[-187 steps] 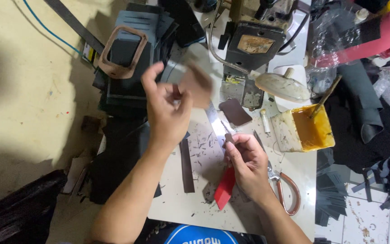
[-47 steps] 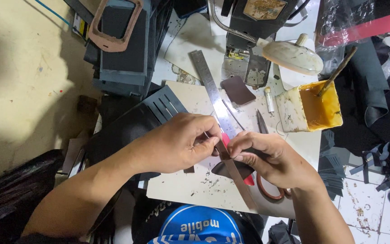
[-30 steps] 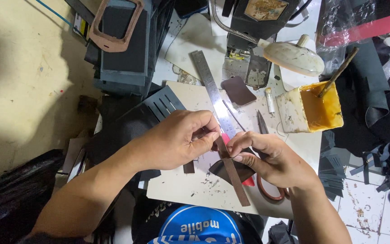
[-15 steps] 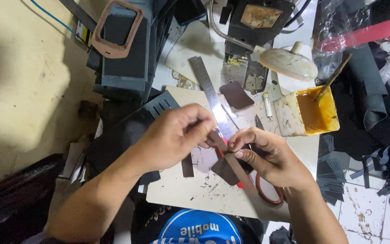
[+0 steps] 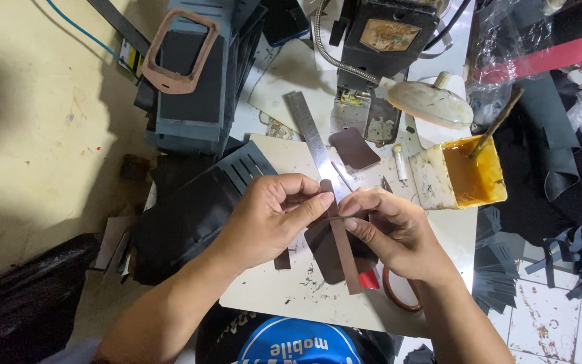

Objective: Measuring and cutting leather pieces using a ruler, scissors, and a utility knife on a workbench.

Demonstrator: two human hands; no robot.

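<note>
Our left hand [image 5: 271, 219] and right hand [image 5: 392, 229] meet over the middle of the bench [image 5: 271, 296], fingertips nearly touching. Both are closed in a pinch on the top end of a narrow brown strip [image 5: 341, 253], which hangs down toward us between the hands and ends just short of the bench's near edge. Under the strip and the right palm lies a dark patch [image 5: 325, 259], partly covered, with something red [image 5: 370, 280] poking out beside it; we cannot tell what it is. A brown ring [image 5: 393, 301] curves out from under the right wrist, mostly hidden.

Just beyond the fingertips a steel ruler [image 5: 308, 135] runs away from us, and a small rounded dark piece [image 5: 353, 148] sits to its right. Farther right, a yellow-stained tub [image 5: 463, 178] with a stick in it stands at the bench's right edge. Open bench shows only below the left hand and near the tub.

Left of the left hand a black slotted panel [image 5: 203, 205] overhangs the bench. Beyond it stands a grey block stack topped with a brown frame [image 5: 180, 50]. A black machine [image 5: 385, 37] with a tan oval label is cut off at the top.
</note>
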